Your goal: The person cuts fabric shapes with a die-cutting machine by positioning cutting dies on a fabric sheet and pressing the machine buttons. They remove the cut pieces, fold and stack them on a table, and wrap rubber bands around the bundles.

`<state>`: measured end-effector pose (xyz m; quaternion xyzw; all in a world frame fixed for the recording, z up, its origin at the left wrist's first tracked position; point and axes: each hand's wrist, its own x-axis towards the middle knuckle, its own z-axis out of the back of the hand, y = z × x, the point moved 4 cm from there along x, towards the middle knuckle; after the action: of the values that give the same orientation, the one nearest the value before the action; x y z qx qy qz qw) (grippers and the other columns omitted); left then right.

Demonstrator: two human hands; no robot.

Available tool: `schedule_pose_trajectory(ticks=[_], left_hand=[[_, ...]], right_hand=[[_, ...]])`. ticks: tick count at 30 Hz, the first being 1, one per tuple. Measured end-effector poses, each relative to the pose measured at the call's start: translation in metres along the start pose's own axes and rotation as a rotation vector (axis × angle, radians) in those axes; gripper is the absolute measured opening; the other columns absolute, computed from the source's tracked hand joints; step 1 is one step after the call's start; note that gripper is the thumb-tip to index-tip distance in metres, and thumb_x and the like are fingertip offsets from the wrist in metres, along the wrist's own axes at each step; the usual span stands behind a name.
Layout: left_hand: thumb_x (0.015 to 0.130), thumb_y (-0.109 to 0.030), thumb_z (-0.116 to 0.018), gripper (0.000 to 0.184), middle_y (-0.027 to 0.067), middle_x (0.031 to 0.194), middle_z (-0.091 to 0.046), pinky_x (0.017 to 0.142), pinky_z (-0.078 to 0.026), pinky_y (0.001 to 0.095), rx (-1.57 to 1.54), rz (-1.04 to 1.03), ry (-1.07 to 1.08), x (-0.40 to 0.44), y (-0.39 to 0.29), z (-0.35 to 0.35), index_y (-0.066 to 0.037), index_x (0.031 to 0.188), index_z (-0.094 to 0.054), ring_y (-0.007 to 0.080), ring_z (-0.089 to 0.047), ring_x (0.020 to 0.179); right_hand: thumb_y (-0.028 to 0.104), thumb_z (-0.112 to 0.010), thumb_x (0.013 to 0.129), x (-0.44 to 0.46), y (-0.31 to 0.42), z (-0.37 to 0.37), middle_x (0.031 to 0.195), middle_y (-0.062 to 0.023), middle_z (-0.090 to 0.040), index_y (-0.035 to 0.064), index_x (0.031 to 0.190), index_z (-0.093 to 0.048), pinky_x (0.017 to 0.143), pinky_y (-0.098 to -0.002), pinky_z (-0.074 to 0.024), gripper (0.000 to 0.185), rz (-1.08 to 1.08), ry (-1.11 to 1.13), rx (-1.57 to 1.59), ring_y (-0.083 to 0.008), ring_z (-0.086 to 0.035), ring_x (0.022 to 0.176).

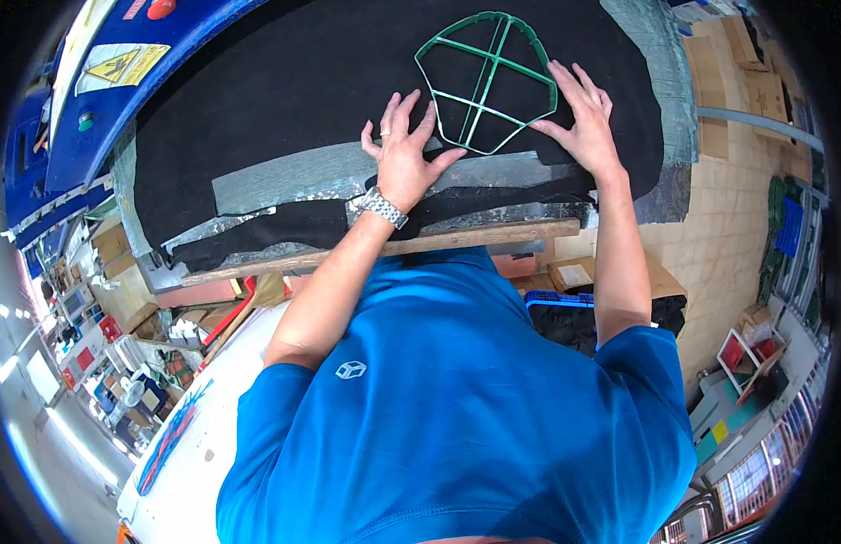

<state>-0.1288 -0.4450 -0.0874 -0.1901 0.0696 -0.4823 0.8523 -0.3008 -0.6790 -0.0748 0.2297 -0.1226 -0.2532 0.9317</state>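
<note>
A green-edged cutting die [495, 61] with crossing bars lies on black sheet material [285, 91]. My left hand [404, 163], a metal watch on its wrist, holds the die's lower left corner between thumb and index finger, its other fingers spread. On the opposite side, my right hand [584, 127] has its thumb at the lower right edge and its fingertips against the right rim. Between them the two hands hold the die flat. Bare grey strips of the worn board [285, 179] show below the black material.
A wooden bar [393, 247] runs along the near edge of the work surface. At upper left is a blue machine [121, 118] with a warning label, a red button and a green one. A blue crate [558, 299] with dark contents and cardboard boxes [661, 276] stand at lower right.
</note>
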Motion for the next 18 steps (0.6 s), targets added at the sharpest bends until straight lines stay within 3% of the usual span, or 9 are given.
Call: schedule_pose_trajectory(ticks=[3,5,10,11,14,16,18], left_hand=[[0.072,-0.058,-0.083,0.077,0.0100,0.158,-0.041,0.114,-0.013,0.0615,-0.030,0.011,-0.005,0.000,0.000,-0.001,-0.016,0.134,-0.067,0.0316,-0.029,0.150],[0.071,-0.058,-0.083,0.076,0.0098,0.157,-0.041,0.113,-0.013,0.0613,-0.038,0.017,-0.001,0.000,0.001,-0.001,-0.016,0.133,-0.068,0.0316,-0.029,0.150],[0.071,-0.055,-0.083,0.071,0.0086,0.153,-0.045,0.114,-0.011,0.0609,-0.074,0.021,-0.014,0.000,-0.001,0.001,-0.017,0.129,-0.070,0.0300,-0.030,0.148],[0.070,-0.053,-0.085,0.071,0.0084,0.153,-0.045,0.113,-0.011,0.0607,-0.085,0.025,-0.025,0.000,-0.001,0.001,-0.017,0.129,-0.070,0.0297,-0.031,0.148],[0.069,-0.052,-0.085,0.071,0.0089,0.154,-0.044,0.113,-0.013,0.0616,-0.098,0.024,-0.040,-0.001,-0.003,0.005,-0.016,0.128,-0.069,0.0310,-0.031,0.148],[0.071,-0.051,-0.084,0.078,0.0118,0.156,-0.042,0.113,-0.014,0.0637,-0.106,0.009,-0.028,-0.002,-0.004,0.010,-0.014,0.137,-0.063,0.0346,-0.030,0.150],[0.073,-0.049,-0.083,0.081,0.0115,0.159,-0.039,0.113,-0.015,0.0645,-0.112,-0.005,0.009,-0.001,0.000,0.010,-0.014,0.141,-0.058,0.0340,-0.028,0.151]], right_hand=[[0.040,-0.087,0.070,0.003,-0.001,-0.003,0.156,0.0001,-0.047,0.0277,0.150,-0.049,0.121,-0.0540,-0.0174,0.089,-0.009,0.059,-0.058,-0.0263,-0.031,0.151],[0.034,-0.088,0.070,0.003,0.000,-0.001,0.153,-0.0030,-0.051,0.0210,0.146,-0.053,0.119,-0.0505,-0.0175,0.084,0.015,0.096,-0.074,-0.0254,-0.033,0.150],[0.035,-0.089,0.069,0.000,-0.004,-0.001,0.151,-0.0044,-0.054,0.0193,0.142,-0.058,0.116,-0.0488,-0.0205,0.080,0.044,0.055,-0.026,-0.0228,-0.035,0.149],[0.039,-0.088,0.067,0.001,-0.005,-0.002,0.149,-0.0024,-0.056,0.0242,0.142,-0.057,0.118,-0.0521,-0.0184,0.083,0.037,0.041,-0.005,-0.0231,-0.034,0.150],[0.032,-0.089,0.069,0.003,0.000,0.006,0.156,-0.0072,-0.047,0.0214,0.145,-0.054,0.120,-0.0534,-0.0161,0.084,0.040,0.098,0.021,-0.0275,-0.034,0.150],[0.029,-0.088,0.071,0.009,0.014,0.023,0.158,-0.0129,-0.043,0.0181,0.147,-0.052,0.120,-0.0587,-0.0171,0.085,0.030,0.208,0.014,-0.0293,-0.031,0.151],[0.026,-0.087,0.073,0.031,0.026,0.052,0.153,-0.0188,-0.047,0.0127,0.144,-0.054,0.121,-0.0569,-0.0252,0.080,-0.035,0.381,0.048,-0.0317,-0.036,0.149]])
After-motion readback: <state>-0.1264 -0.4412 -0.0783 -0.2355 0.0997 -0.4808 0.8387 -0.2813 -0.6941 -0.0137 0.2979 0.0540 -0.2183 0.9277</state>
